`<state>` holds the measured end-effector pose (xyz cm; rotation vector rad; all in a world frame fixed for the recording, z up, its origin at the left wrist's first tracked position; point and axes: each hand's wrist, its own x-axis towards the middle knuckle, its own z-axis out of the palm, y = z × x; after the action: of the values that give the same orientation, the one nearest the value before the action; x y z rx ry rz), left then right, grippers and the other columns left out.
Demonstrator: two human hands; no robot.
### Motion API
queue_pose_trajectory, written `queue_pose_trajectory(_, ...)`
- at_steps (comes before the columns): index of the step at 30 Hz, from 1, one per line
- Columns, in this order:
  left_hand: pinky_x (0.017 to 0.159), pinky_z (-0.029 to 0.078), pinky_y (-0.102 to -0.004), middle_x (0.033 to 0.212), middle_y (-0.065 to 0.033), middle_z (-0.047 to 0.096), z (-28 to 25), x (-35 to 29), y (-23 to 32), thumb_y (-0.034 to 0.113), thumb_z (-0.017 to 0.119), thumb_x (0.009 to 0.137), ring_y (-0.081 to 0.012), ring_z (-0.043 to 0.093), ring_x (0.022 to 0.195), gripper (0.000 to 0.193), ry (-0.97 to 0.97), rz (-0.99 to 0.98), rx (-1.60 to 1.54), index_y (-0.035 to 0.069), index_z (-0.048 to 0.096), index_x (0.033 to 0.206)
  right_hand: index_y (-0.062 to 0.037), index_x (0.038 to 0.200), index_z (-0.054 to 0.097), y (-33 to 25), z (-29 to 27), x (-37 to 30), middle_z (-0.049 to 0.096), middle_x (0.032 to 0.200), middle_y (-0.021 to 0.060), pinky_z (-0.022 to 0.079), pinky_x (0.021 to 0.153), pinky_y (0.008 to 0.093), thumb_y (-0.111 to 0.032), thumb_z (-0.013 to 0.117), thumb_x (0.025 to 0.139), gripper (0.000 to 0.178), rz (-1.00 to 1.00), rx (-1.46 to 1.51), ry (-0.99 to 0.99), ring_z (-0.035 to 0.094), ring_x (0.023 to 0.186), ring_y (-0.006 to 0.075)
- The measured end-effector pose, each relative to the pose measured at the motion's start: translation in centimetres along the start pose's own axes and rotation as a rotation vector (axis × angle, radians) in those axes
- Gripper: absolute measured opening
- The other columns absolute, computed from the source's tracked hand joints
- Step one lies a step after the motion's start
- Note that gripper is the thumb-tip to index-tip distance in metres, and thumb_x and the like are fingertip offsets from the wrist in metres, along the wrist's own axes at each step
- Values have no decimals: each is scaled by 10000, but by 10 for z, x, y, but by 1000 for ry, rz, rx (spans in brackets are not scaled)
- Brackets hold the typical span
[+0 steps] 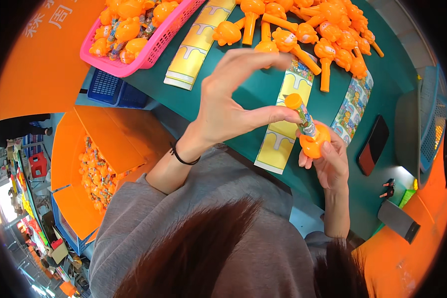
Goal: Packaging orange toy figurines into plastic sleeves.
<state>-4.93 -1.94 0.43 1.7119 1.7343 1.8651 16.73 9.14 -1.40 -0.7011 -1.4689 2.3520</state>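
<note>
My right hand [335,159] grips an orange toy stick by its rounded animal-shaped head [314,144]. The stick's handle [305,121], wrapped in a colourful patterned label, points up and left and ends in an orange cap [293,101]. Beside it, my left hand [228,99] is open, its fingers arched well apart from the thumb. That thumb's tip is at the handle; whether it presses on it I cannot tell. Beneath the hands lies a yellow label strip [273,151] with a few patterned labels at its far end.
Many orange toy sticks [333,30] are heaped at the table's far side. A pink basket [146,58] of labelled toys stands far left, near another yellow strip [191,57]. On the right are a patterned strip [353,99], a phone [373,145] and keys [388,188]. An orange carton [111,141] holds more toys.
</note>
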Motion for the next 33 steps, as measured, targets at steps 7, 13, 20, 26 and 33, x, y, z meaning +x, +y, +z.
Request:
queue_pose_trajectory(7, 1127, 193, -499, 936, -9, 694, -11, -1, -23, 229, 817, 706, -168, 581, 1102, 230, -277, -48, 84, 183, 759, 923, 75, 1308, 450, 9, 19, 9, 592, 1164, 199, 551, 715, 286, -201, 647, 877, 548, -69, 30, 23, 652, 797, 208)
queue_pose_trajectory(13, 1095, 237, -520, 858, 5, 632, 23, -14, -15, 345, 884, 576, -185, 560, 1006, 397, -2, -159, 154, 157, 719, 884, 72, 1307, 471, 14, 16, 5, 577, 1194, 161, 533, 776, 294, -129, 701, 842, 557, -354, -329, 149, 637, 912, 206)
queue_pose_trajectory(20, 991, 413, -398, 986, -27, 658, 5, -12, 3, 250, 911, 550, -208, 569, 1067, 495, -165, -228, 92, 92, 677, 957, 111, 1303, 457, 4, 4, 5, 617, 1092, 191, 493, 590, 220, -270, 581, 915, 557, -127, -131, 79, 628, 702, 164)
queue_pose_trajectory(26, 861, 514, -311, 1067, -95, 693, -8, -5, -6, 137, 872, 614, -239, 641, 1053, 484, -479, -154, -264, 56, 698, 1058, 111, 1285, 455, 0, -3, 3, 632, 980, 184, 444, 476, 211, -349, 483, 948, 571, 96, 105, 15, 594, 595, 153)
queue_pose_trajectory(33, 708, 558, -252, 896, -102, 727, 7, -12, -3, 51, 753, 782, -154, 705, 807, 200, -431, -388, -349, 33, 735, 980, 95, 1251, 503, 0, 3, 1, 638, 915, 139, 459, 482, 208, -316, 533, 933, 520, 6, -42, 69, 614, 605, 150)
